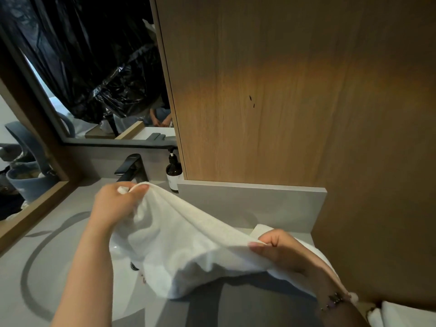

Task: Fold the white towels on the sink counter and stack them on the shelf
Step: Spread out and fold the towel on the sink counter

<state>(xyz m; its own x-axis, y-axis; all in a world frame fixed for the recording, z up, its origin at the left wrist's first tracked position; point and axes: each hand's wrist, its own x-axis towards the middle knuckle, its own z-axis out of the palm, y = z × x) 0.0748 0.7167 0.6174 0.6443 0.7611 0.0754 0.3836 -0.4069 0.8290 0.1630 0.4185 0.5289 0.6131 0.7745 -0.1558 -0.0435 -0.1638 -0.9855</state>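
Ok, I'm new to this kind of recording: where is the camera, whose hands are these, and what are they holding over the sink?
There is no machine here. One wide-angle camera sits on a person's head and looks down at their own bare hands. The left hand and the right hand each pinch an edge of a white towel, held up between them above the sink. Behind it stand a black tap and a brown pump bottle. More white cloth lies on the counter beyond the right hand.

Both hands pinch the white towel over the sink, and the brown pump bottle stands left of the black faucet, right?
No: the head view shows the brown pump bottle right of the black faucet. Left hand and right hand do pinch the white towel over the sink.
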